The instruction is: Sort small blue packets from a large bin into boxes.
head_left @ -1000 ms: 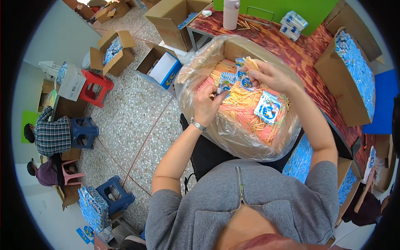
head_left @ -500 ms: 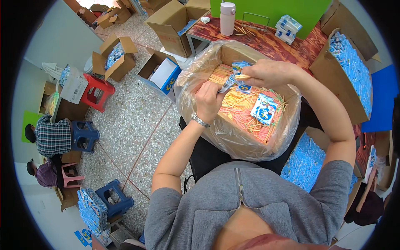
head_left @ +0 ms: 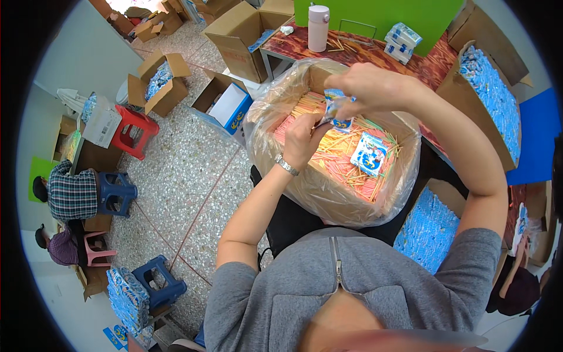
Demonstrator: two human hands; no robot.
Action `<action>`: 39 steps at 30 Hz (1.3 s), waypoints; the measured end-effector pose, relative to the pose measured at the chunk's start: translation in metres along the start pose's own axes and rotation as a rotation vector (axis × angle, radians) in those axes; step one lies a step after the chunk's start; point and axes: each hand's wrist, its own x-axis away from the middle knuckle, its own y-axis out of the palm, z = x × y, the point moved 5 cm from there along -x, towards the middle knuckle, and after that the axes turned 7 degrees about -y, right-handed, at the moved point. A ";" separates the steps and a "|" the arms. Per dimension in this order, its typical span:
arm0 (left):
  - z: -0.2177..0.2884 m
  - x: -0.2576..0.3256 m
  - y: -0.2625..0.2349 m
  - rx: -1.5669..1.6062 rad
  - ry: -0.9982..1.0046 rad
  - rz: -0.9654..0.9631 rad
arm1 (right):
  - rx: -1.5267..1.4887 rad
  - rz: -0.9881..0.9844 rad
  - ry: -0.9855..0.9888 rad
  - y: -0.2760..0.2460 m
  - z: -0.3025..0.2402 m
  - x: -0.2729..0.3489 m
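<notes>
A carton lined with clear plastic point(head_left: 328, 202) stands in front of me, filled with thin pink, yellow and green sticks point(head_left: 334, 154). My left hand point(head_left: 302, 141) is closed on a small blue-and-white packet point(head_left: 330, 112) held over the sticks. At the packet's upper end, the fingers of my right hand point(head_left: 372, 88) are closed and slightly blurred; what they grip is hidden. Behind the held packet lies another blue-and-white packet point(head_left: 343, 124). A flat, square, white-and-blue packet point(head_left: 369, 154) rests on the sticks, nearer my body.
Boxes of blue packets stand at right point(head_left: 489, 100) and beside my lap point(head_left: 428, 226). A red-brown table point(head_left: 366, 56) behind holds a pink bottle point(head_left: 318, 29) and stacked packs point(head_left: 402, 42). Leftward are an open carton point(head_left: 158, 82), a red stool point(head_left: 135, 132) and two seated people.
My right hand has come in over the packet, and the sticks it held no longer show. My left hand has shifted slightly right with the packet.
</notes>
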 end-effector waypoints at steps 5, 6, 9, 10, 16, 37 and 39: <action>-0.026 0.001 0.018 0.448 -0.378 -0.109 | -0.301 0.608 -0.105 0.020 0.025 0.027; -0.028 -0.002 0.021 0.449 -0.379 -0.116 | -0.306 0.609 -0.099 0.033 0.028 0.024; -0.024 -0.008 0.027 0.427 -0.300 -0.225 | -0.326 0.722 -0.168 0.058 0.025 0.019; -0.026 -0.009 0.025 0.398 -0.298 -0.153 | -0.340 0.721 -0.165 0.068 0.027 0.018; -0.042 0.001 0.013 0.192 -0.358 -0.034 | -0.383 0.619 0.325 0.177 0.094 -0.006; -0.053 0.002 -0.007 0.355 -0.459 0.030 | -0.376 0.171 0.654 0.280 0.112 0.074; -0.058 0.000 -0.013 0.355 -0.467 0.045 | -0.307 0.148 0.650 0.282 0.112 0.072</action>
